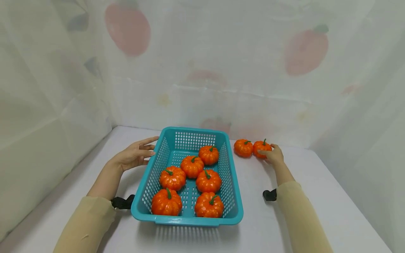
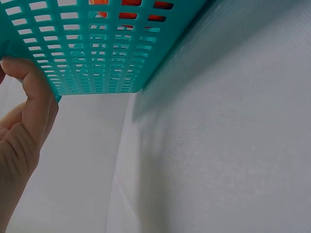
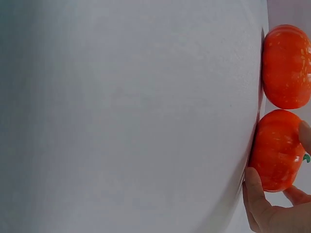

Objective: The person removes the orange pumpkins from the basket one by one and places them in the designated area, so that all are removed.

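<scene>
A turquoise plastic basket [image 1: 234, 196] with slotted walls stands on the table, several small orange pumpkins [image 1: 209, 181] with green stems inside it. At its left wall is my left hand [image 1: 136, 154], fingers loosely extended with the tips right at the rim; the left wrist view shows a bent finger [image 2: 36, 92] against the basket's edge [image 2: 146, 73]. To the right of the basket, my right hand [image 1: 274, 154] grips a small orange pumpkin [image 1: 261, 147], thumb and fingers around its sides. Another orange pumpkin [image 1: 243, 148] sits just left of the gripped one, close beside it.
The white table [image 1: 253, 225] is bordered by a pale fabric curtain [image 1: 253, 70] with faded fruit prints behind and at the sides. Both loose pumpkins lie near the table's back edge. Each wrist carries a black device, seen at the right cuff [image 1: 269, 195].
</scene>
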{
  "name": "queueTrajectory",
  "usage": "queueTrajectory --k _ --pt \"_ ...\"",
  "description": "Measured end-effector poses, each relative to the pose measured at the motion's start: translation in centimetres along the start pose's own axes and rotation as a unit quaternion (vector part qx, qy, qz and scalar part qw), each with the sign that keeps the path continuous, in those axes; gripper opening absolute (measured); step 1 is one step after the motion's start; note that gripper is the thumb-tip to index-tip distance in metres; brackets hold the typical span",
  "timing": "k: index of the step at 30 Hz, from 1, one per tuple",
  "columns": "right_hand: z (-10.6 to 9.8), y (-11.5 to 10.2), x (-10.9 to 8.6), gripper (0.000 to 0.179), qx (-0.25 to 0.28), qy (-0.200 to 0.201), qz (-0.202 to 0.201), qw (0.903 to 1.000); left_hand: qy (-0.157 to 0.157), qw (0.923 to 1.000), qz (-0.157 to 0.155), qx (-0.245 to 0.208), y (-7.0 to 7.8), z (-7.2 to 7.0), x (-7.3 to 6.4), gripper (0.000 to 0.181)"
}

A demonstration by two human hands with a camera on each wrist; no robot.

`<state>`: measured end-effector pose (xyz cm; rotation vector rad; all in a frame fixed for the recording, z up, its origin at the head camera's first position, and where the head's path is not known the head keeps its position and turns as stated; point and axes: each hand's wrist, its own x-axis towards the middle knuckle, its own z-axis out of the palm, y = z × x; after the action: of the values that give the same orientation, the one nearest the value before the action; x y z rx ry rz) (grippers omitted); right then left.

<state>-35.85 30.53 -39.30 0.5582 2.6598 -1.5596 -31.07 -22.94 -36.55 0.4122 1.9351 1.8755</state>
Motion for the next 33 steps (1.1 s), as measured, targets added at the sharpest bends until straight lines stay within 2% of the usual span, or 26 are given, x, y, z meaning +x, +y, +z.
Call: queueTrajectory --k 3,8,12,19,23,29,33 --pt "-0.1 0.0 -0.2 0.098 -0.007 0.003 -0.006 1.0 0.001 1.0 -0.002 -0.001 0.1 0.0 0.0 0.074" --pt "0.0 -0.1 -0.2 0.096 -0.025 0.018 -0.002 0.9995 0.003 1.0 -0.003 -0.003 0.1 0.0 0.0 0.074" --pt "0.1 -0.3 -0.5 0.095 -0.05 0.046 -0.01 0.9977 0.001 1.0 -0.003 -0.006 0.1 0.0 0.0 0.073" --pt "0.3 -0.6 -0.7 0.094 -0.044 0.106 -0.023 0.9931 0.006 0.9999 -0.001 -0.01 0.1 0.2 -0.1 0.072" --pt "0.4 -0.9 -0.9 0.092 -0.043 0.114 -0.03 0.9921 0.014 0.9999 0.001 -0.004 0.2 0.3 -0.2 0.071" --pt "0.5 -1.1 -1.1 0.09 -0.047 0.118 -0.043 0.991 0.028 0.9989 0.014 0.036 0.4 0.9 -0.5 0.07" --pt "0.6 -1.1 -1.1 0.09 -0.042 0.11 -0.049 0.9918 0.051 0.9979 0.015 0.039 0.5 1.6 -0.9 0.071"
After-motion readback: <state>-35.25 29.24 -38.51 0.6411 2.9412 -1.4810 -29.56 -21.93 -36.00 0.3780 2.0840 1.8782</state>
